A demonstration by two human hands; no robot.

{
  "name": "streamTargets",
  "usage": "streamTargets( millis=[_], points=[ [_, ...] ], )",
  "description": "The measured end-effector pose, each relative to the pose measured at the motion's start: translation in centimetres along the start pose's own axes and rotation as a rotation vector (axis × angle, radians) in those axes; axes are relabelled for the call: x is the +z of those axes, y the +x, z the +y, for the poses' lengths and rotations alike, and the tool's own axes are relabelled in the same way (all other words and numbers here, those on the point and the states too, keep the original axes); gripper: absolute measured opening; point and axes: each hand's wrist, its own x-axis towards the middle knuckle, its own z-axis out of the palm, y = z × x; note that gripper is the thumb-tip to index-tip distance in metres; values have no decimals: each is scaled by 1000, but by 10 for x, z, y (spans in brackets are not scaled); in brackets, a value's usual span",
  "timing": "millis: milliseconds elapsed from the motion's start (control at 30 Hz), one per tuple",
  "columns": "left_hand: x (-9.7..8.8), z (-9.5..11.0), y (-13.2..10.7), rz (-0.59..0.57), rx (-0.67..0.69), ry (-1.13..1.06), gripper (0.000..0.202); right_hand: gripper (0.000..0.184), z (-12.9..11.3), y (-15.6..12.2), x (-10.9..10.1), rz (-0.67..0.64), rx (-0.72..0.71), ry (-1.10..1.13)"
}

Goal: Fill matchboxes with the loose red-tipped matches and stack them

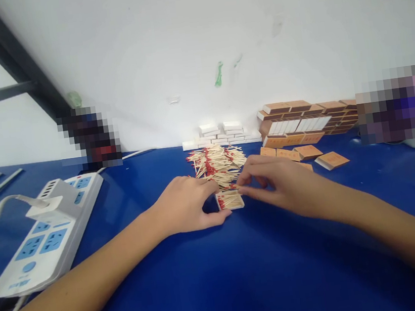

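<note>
The left hand (188, 204) grasps a matchbox tray (237, 207); whether the right hand (282, 181) holds anything, I can't tell. Matches (216, 163) heap toward the table's (238, 274) back edge.

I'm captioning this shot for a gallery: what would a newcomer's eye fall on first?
Probably the heap of red-tipped matchsticks at the center, just beyond the white tray held by the left hand. The matchboxes stacked by the wall at right come next, then the white power strip at left.

One filled tray (237, 206), one match heap (218, 164), at least five loose orange matchboxes (332, 160), one power strip (52, 241)
</note>
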Motion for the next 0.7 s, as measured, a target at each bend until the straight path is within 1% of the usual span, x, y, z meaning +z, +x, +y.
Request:
streamTargets(
  millis=[100, 167, 300, 400, 533, 700],
  points=[
    [-1, 2, 0, 9, 1, -13, 38, 14, -7, -2, 10, -53, -43, 26],
    [-1, 2, -1, 18, 5, -12, 37, 14, -8, -4, 13, -55, -66, 20],
    [0, 2, -1, 15, 7, -2, 38, 13, -6, -6, 10, -46, -55, -22],
    [1, 2, 0, 3, 1, 9, 40, 12, -4, -6, 7, -79, -41, -25],
    [1, 2, 0, 5, 5, 4, 40, 9, -2, -6, 10, -86, -46, 20],
    [1, 2, 0, -3, 9, 3, 39, 7, -1, -5, 12, -79, 1, 49]
  ],
)
